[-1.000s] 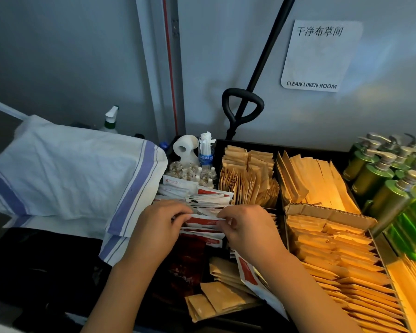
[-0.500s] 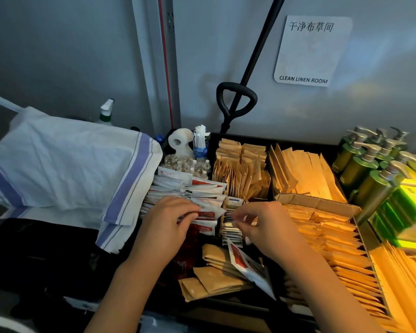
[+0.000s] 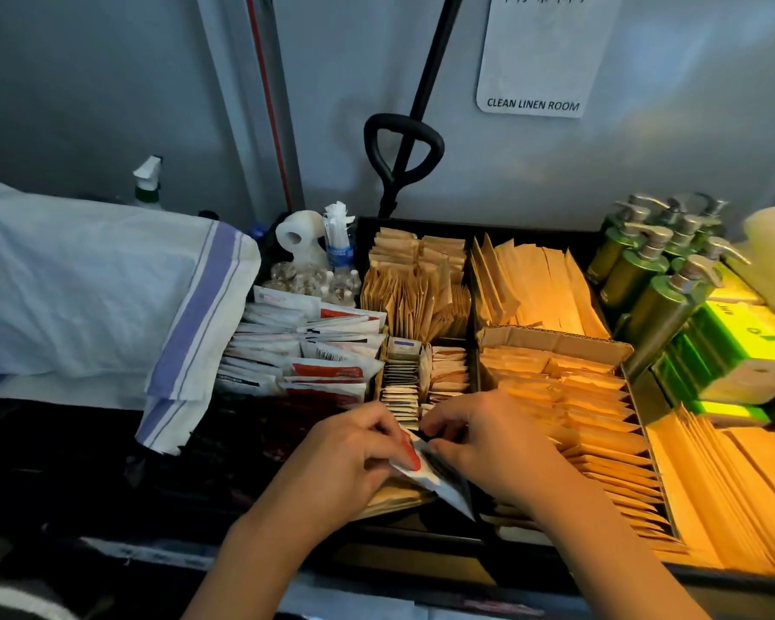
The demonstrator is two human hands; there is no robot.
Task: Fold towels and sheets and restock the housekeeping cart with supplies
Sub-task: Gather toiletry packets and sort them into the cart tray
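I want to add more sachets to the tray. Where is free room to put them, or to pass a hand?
Little room. The tray is packed with white-and-red packets, brown sachets and kraft envelopes. Only the dark gap in front of the white-and-red packets, beside the left hand, looks free. The right hand fills the middle.

A divided cart tray (image 3: 475,228) is seen below a door sign (image 3: 538,55), packets (image 3: 551,396) filed in its compartments. A folded towel (image 3: 108,297) is laid to its left, pump bottles (image 3: 645,270) grouped at its right, a toilet roll (image 3: 298,234) behind.
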